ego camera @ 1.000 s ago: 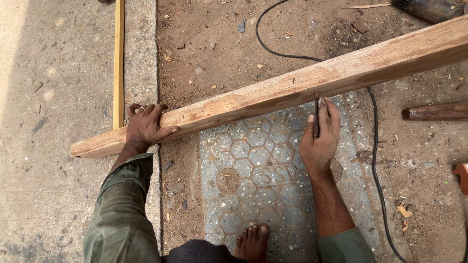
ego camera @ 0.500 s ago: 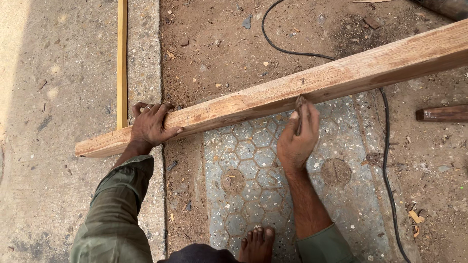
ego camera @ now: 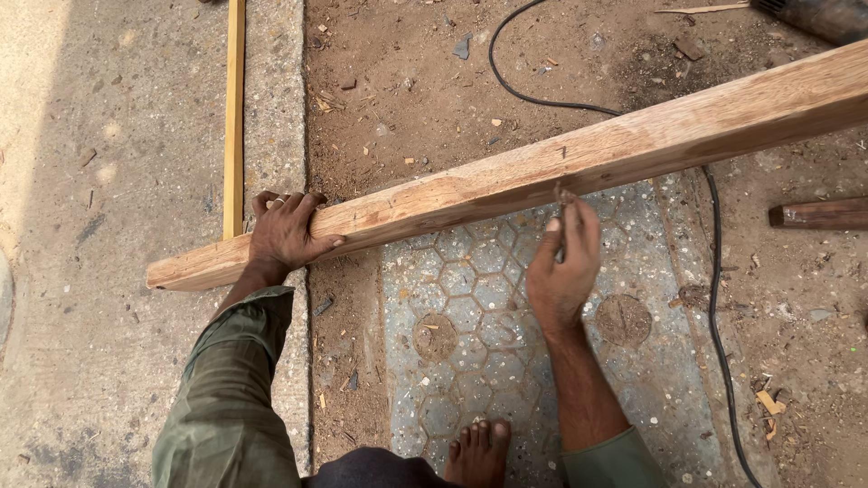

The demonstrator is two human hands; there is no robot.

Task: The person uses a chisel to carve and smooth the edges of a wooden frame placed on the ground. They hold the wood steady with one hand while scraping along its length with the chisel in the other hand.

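Head view, single frame.

Item 1: wooden beam [ego camera: 506,185], long, pale, rough-sawn, squared. It lies slantwise across the ground, its low end at the left on the concrete and its high end running out of the picture at the upper right. It passes in front of both hands, beyond them from the wearer's side.

Item 2: left hand [ego camera: 285,230]. Laid flat on top of the beam near its left end, fingers spread and curled over the far edge, thumb along the near face. Olive-green sleeve behind it.

Item 3: right hand [ego camera: 562,267]. Raised against the near face of the beam around its middle, well apart from the left hand. Thumb and forefinger are pressed together, pinching a thin dark marking tool [ego camera: 564,203] whose tip touches the wood; its exact kind cannot be told.

Item 4: patterned metal cover [ego camera: 470,325], grey, with hexagon relief and round bosses, set in the ground under the beam and right hand.

Item 5: bare foot [ego camera: 479,452], toes on the lower edge of the cover, between the two arms.

Item 6: black cable [ego camera: 714,271], running from the top of the picture, under the beam, and down the right side.

Item 7: yellow strip [ego camera: 234,117], narrow, lying straight on the concrete, its near end just beside the left hand.

Item 8: dark wooden piece [ego camera: 818,214], on the dirt at the right edge, below the beam.
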